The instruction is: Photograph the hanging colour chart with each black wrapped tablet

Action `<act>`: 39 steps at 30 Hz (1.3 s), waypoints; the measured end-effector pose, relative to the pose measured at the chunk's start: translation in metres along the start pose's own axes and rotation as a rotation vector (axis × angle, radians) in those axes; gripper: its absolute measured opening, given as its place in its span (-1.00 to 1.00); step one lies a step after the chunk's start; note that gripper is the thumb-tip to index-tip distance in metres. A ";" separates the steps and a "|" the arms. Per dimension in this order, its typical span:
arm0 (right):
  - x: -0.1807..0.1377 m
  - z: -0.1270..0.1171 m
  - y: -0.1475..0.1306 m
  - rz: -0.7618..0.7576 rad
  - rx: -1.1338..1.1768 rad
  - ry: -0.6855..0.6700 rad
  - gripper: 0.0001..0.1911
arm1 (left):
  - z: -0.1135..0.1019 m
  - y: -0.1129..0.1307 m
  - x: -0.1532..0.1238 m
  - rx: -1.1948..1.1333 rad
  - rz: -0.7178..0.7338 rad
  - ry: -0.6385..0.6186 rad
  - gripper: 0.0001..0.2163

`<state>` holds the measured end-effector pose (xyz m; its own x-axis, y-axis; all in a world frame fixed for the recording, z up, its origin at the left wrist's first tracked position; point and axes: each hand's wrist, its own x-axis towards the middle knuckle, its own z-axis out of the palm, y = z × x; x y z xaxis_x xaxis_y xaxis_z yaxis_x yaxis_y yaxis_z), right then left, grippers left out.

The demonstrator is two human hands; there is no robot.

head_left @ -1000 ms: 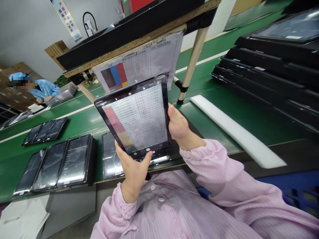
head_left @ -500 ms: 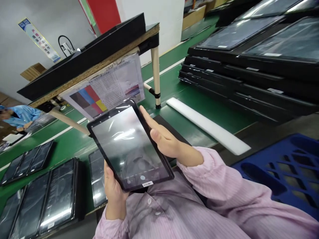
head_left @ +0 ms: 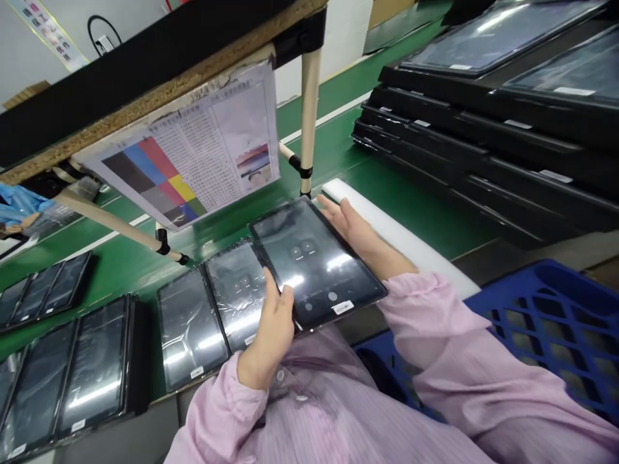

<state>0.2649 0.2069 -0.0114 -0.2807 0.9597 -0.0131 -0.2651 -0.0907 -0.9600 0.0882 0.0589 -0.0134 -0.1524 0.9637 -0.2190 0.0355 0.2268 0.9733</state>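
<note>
We hold tablet point(head_left: 322, 258) just right of film-wrapped tablets point(head_left: 191, 328): left hand point(head_left: 269, 332) clamped on left edge, right hand point(head_left: 362, 238) lying along right edge; cannot tell how firmly it grips. Weak right-side support could let glossy tablet slide, drop.

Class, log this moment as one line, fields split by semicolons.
left hand: at left edge of tablet; right hand: along its right edge; tablet: screen up; left of it: two more tablets
</note>
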 end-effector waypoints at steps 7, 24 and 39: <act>0.023 -0.030 0.036 -0.005 -0.492 -0.037 -0.07 | -0.016 0.002 -0.015 0.194 0.159 -0.413 -0.33; -0.058 0.009 0.026 -0.514 -1.307 -0.097 -0.44 | -0.097 -0.010 -0.002 1.381 0.279 0.279 -0.62; -0.067 0.054 0.048 -0.628 -1.374 -0.232 -0.55 | -0.196 -0.023 -0.040 1.398 -0.032 0.596 -0.65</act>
<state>0.2215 0.1244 -0.0412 -0.6211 0.6743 0.3994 0.6044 0.7365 -0.3037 -0.1002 -0.0126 -0.0139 -0.5236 0.8379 0.1544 0.8511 0.5228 0.0491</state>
